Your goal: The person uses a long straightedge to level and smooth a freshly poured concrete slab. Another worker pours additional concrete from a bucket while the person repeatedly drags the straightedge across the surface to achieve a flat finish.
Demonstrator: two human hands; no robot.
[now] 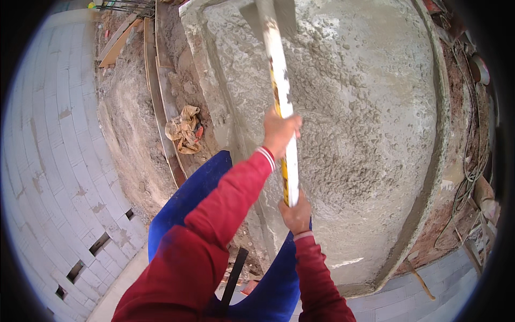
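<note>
Both my hands grip the pole of a long-handled tool (pixel 291 172). The pole is white with worn yellow and dark patches. My left hand (pixel 281 132) is wrapped round it farther up, and my right hand (pixel 296 213) closes on its near end. A flat dark-grey blade (pixel 281 19) shows at the far end, over the wet concrete; the top edge of the picture cuts it off, so its exact kind cannot be told. Lumpy, wet grey concrete (pixel 365 134) fills a wide shallow bed with a raised rim (pixel 441 107).
Left of the bed lie a crumpled tan bag (pixel 186 130) and long wooden boards (pixel 155 91) on rough dirt. A grey block wall (pixel 59 134) with several holes stands at the far left. Cables (pixel 472 172) and a stick (pixel 420 279) lie along the right side.
</note>
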